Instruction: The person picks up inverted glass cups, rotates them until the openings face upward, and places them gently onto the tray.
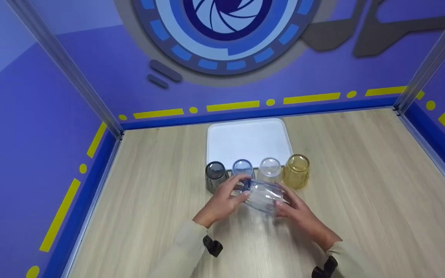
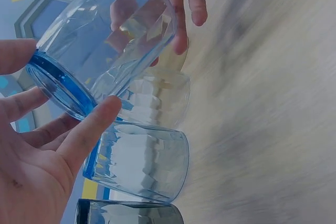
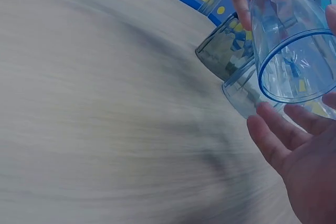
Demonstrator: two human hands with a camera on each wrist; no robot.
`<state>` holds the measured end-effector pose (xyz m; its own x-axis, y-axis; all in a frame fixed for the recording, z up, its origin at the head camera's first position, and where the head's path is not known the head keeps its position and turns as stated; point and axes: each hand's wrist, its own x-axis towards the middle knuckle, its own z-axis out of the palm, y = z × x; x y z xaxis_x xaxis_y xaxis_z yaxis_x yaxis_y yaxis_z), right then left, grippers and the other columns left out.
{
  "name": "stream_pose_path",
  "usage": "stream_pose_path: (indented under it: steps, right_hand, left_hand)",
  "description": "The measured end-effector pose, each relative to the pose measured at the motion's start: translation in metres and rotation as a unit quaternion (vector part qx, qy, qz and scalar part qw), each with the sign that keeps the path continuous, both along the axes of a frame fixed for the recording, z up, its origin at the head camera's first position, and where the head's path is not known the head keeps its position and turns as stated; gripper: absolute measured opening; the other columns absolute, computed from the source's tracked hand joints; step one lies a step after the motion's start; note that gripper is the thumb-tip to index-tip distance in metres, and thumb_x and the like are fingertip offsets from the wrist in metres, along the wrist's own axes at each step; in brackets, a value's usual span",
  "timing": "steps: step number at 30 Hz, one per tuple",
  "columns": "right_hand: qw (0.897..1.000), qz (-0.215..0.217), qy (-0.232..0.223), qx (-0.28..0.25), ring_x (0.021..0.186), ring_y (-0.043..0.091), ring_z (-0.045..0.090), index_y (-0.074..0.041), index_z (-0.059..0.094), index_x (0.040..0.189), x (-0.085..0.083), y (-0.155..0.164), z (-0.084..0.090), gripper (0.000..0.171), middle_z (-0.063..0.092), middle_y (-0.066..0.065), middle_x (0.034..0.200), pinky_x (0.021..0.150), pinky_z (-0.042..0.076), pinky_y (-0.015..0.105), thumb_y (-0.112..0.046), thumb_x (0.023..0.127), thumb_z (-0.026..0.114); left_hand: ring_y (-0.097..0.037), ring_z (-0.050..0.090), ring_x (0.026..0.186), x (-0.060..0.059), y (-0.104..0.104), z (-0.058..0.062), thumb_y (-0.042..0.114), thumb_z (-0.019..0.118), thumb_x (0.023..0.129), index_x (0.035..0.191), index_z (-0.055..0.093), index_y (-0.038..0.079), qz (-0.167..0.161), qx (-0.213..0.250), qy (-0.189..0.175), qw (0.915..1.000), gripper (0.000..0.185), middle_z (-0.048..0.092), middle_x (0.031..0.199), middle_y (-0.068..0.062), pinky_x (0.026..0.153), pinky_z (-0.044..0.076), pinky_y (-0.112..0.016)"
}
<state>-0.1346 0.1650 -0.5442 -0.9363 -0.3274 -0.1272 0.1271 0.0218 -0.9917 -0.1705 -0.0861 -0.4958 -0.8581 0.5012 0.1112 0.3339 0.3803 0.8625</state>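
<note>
A clear glass tumbler with a blue tint is held tilted on its side above the table, its base to the left and its open rim to the right. My left hand pinches the thick blue base between thumb and fingers. At the rim end my right hand holds the tumbler with thumb and fingers spread around it. Just beyond stand a dark grey glass, a blue glass, a clear glass and an amber glass, upside down in a row.
A white rectangular tray lies behind the row of glasses, near the back wall. Blue and purple panels with yellow marks enclose the wooden table at the back and on both sides.
</note>
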Motion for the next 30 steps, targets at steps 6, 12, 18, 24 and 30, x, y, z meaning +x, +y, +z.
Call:
stream_pose_path:
  steps: [6, 12, 18, 24, 30]
  right_hand:
    - [1.000, -0.013, -0.013, -0.017, 0.136, 0.039, 0.038, -0.023, 0.020, 0.154, 0.000, -0.001, 0.002, 0.062, 0.025, 0.020, 0.156, 0.095, 0.051, 0.040, -0.020, 0.100, 0.050]
    - [0.998, -0.032, -0.036, -0.035, 0.137, 0.036, 0.039, -0.029, 0.026, 0.151, -0.001, 0.000, 0.006, 0.060, 0.022, 0.017, 0.158, 0.098, 0.050, 0.043, -0.021, 0.098, 0.053]
    - [0.995, -0.041, -0.048, -0.074, 0.126, 0.029, 0.052, -0.025, 0.026, 0.151, -0.001, 0.001, 0.010, 0.060, 0.024, 0.019, 0.156, 0.094, 0.053, 0.043, -0.018, 0.098, 0.054]
    - [0.995, -0.047, -0.048, -0.076, 0.126, 0.028, 0.050, -0.024, 0.028, 0.150, -0.001, 0.001, 0.013, 0.059, 0.025, 0.018, 0.155, 0.094, 0.053, 0.043, -0.017, 0.097, 0.055]
    - [0.993, -0.057, -0.043, -0.091, 0.117, 0.020, 0.059, -0.019, 0.028, 0.150, -0.003, 0.002, 0.016, 0.059, 0.029, 0.017, 0.152, 0.092, 0.055, 0.040, -0.013, 0.097, 0.055]
  left_hand:
    - [-0.027, 0.055, 0.123, 0.001, 0.002, -0.001, 0.024, 0.056, 0.097, 0.138, 0.048, 0.014, 0.001, 0.027, -0.015, 0.9995, 0.043, 0.053, 0.137, -0.008, 0.102, 0.046, -0.050]
    - [-0.026, 0.055, 0.123, 0.001, 0.004, -0.002, 0.023, 0.056, 0.097, 0.137, 0.049, 0.016, 0.003, 0.038, -0.017, 0.9991, 0.041, 0.053, 0.136, -0.007, 0.104, 0.046, -0.046]
    - [-0.025, 0.055, 0.123, 0.001, 0.005, -0.002, 0.024, 0.056, 0.097, 0.137, 0.048, 0.017, 0.005, 0.041, -0.014, 0.9990, 0.041, 0.053, 0.136, -0.007, 0.104, 0.046, -0.040]
    - [-0.026, 0.055, 0.125, 0.000, 0.006, -0.002, 0.025, 0.055, 0.097, 0.140, 0.045, 0.012, -0.002, 0.040, -0.014, 0.9991, 0.046, 0.051, 0.140, -0.008, 0.100, 0.050, -0.039]
    - [-0.026, 0.053, 0.127, -0.002, 0.004, 0.001, 0.026, 0.055, 0.098, 0.144, 0.043, 0.013, -0.007, 0.024, 0.001, 0.9997, 0.050, 0.049, 0.144, -0.008, 0.093, 0.053, -0.029]
